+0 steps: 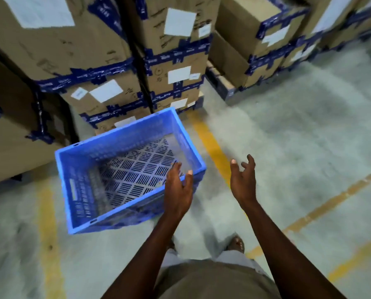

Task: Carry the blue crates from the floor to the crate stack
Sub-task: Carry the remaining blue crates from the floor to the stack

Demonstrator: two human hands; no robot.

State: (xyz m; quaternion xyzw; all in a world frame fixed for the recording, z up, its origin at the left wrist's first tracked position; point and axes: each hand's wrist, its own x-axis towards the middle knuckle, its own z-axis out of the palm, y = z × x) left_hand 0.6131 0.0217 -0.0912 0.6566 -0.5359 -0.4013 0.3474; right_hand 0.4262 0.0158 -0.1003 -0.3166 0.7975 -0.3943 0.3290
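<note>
An empty blue crate with a slotted bottom lies on the concrete floor at centre left, close to the cardboard boxes. My left hand hovers over the crate's near right corner, fingers spread, holding nothing. Whether it touches the rim is unclear because of blur. My right hand is to the right of the crate, above the floor, palm turned inward with fingers apart and empty. No crate stack is in view.
Tall stacks of cardboard boxes with blue tape stand right behind the crate. More boxes on a pallet sit at the back right. Yellow lines cross the grey floor. My feet show below the hands.
</note>
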